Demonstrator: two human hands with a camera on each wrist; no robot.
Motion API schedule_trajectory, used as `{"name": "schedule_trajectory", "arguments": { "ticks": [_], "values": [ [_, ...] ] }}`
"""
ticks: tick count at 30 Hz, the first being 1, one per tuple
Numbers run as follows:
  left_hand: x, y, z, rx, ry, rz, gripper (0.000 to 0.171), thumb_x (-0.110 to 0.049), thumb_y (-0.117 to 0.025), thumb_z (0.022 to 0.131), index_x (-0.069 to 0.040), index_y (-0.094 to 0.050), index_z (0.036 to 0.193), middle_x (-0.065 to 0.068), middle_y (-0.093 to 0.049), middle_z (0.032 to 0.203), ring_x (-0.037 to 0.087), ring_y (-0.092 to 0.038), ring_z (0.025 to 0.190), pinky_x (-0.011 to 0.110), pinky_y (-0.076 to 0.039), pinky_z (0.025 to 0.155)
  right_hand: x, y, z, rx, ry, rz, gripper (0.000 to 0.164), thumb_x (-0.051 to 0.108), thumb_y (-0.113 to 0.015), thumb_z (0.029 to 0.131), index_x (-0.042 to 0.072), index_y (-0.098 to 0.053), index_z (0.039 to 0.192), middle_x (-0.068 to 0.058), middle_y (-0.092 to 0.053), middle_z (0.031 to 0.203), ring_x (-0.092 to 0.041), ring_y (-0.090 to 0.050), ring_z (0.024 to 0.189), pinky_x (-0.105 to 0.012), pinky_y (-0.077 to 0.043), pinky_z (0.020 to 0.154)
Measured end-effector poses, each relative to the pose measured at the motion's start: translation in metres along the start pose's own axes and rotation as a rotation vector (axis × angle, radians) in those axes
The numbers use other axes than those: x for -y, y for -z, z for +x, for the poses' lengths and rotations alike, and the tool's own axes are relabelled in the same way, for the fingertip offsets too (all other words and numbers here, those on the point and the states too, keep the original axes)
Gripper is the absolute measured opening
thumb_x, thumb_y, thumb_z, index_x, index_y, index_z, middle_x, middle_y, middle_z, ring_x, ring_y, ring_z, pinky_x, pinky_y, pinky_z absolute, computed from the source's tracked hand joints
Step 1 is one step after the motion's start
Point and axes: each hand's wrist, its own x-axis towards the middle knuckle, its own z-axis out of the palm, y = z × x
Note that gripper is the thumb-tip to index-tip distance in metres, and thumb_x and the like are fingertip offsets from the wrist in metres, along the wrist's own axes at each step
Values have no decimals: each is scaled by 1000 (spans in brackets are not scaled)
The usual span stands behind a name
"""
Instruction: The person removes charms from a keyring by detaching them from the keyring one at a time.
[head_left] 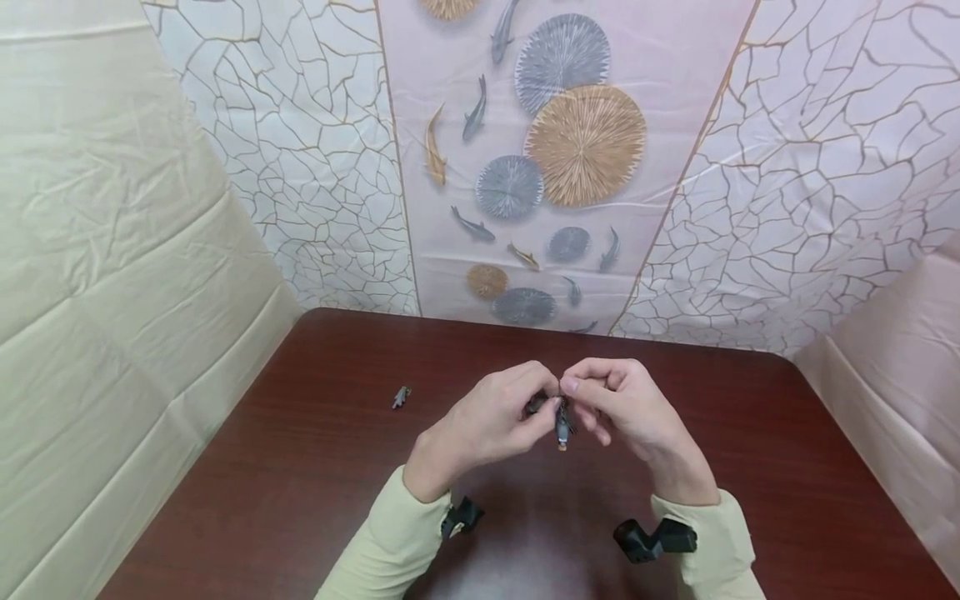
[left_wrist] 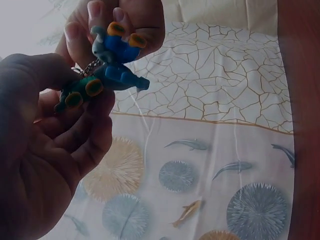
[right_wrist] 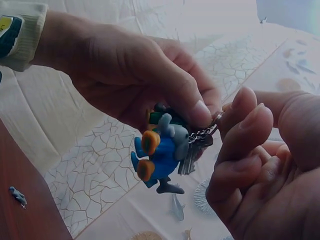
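My left hand (head_left: 487, 417) holds a small bunch of figurine keychains above the table, its thumb and fingers pinching them near their chains. A blue figurine (right_wrist: 162, 157) with orange feet and a grey head dangles below that hand. Between the left fingers sits a green figurine (left_wrist: 82, 94), also with orange feet, partly hidden. Thin metal chains (right_wrist: 202, 135) run up from the figurines to a metal ring (right_wrist: 219, 116). At that ring, my right hand (head_left: 630, 408) pinches with thumb and fingertips, close against the left hand; its exact grip is partly hidden.
A small grey figurine (head_left: 401, 397) lies on the dark red-brown table (head_left: 300, 467), left of the hands. Patterned cloth (head_left: 480, 250) hangs behind the table's far edge, with plain cream cloth (head_left: 112, 275) at the left side. Black wrist cameras (head_left: 652, 540) are strapped to both sleeves.
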Motion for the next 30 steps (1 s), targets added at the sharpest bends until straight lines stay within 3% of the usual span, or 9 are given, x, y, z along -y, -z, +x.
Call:
{"name": "schedule_trajectory", "arguments": {
  "ticks": [4, 9, 14, 19, 23, 30],
  "values": [
    [1, 1, 0, -6, 9, -39, 4, -6, -60, 88, -8, -58, 90, -2, -58, 89, 4, -51, 75, 8, -40, 69, -1, 2, 0, 13, 1, 18, 18, 0, -53, 96, 8, -69, 92, 7, -52, 53, -12, -39, 35, -35, -23, 34],
    [0, 4, 1, -45, -13, -23, 5, -5, -63, 87, -8, -59, 89, 4, -62, 112, 7, -59, 88, 10, -46, 79, -2, 4, 1, -25, -30, 146, 23, -1, -49, 98, 9, -69, 90, 7, -49, 50, -6, -40, 36, -35, -16, 36],
    [0, 6, 2, -72, -50, 4, 5, -4, -62, 86, -7, -59, 88, 4, -64, 108, 9, -59, 93, 12, -47, 82, -4, 1, 1, -19, -23, 249, 24, -3, -46, 98, 6, -67, 91, 5, -48, 48, -8, -38, 35, -35, -13, 39],
    [-2, 7, 1, -119, -45, -87, 8, -1, -60, 84, -8, -58, 87, 1, -62, 100, 5, -55, 86, 9, -45, 74, -1, -5, 0, 20, 3, 296, 28, -5, -44, 97, 7, -68, 92, 5, -49, 49, -13, -32, 36, -34, -11, 38],
    [-5, 8, 0, -134, -35, -144, 11, 1, -60, 83, -9, -57, 86, -1, -62, 96, 4, -53, 83, 8, -44, 71, 3, -10, -3, 25, 45, 220, 27, -8, -45, 95, 7, -67, 93, 5, -50, 52, -16, -30, 35, -35, -13, 35],
    [-8, 11, 1, -117, -18, -244, 11, 0, -60, 85, -10, -57, 86, -3, -62, 92, 0, -52, 78, 9, -43, 65, 14, -21, -11, -43, 153, -124, 14, -10, -55, 92, 1, -64, 93, -1, -55, 54, -19, -40, 35, -31, -35, 33]
  ]
}}
